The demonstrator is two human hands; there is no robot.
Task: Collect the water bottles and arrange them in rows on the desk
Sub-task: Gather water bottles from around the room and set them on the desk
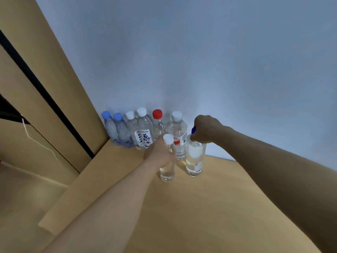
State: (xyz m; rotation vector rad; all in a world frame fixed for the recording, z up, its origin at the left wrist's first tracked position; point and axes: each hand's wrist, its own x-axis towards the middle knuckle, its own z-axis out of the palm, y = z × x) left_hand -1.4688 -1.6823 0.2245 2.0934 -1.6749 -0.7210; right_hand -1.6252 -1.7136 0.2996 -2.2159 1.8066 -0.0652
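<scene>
Several water bottles stand in a row against the wall on the wooden desk (209,207): two blue-capped bottles (116,130), two white-capped labelled ones (144,132), a red-capped bottle (157,123) and a taller white-capped bottle (179,137). In front of that row, my left hand (158,154) grips the body of a clear white-capped bottle (167,170) standing on the desk. My right hand (206,129) holds the blue-capped top of another bottle (194,161), upright beside it to the right.
A pale wall (200,61) rises right behind the row. A wooden panel (45,79) with a black strip closes the left side. The desk's left edge (73,194) drops to a lower wooden surface.
</scene>
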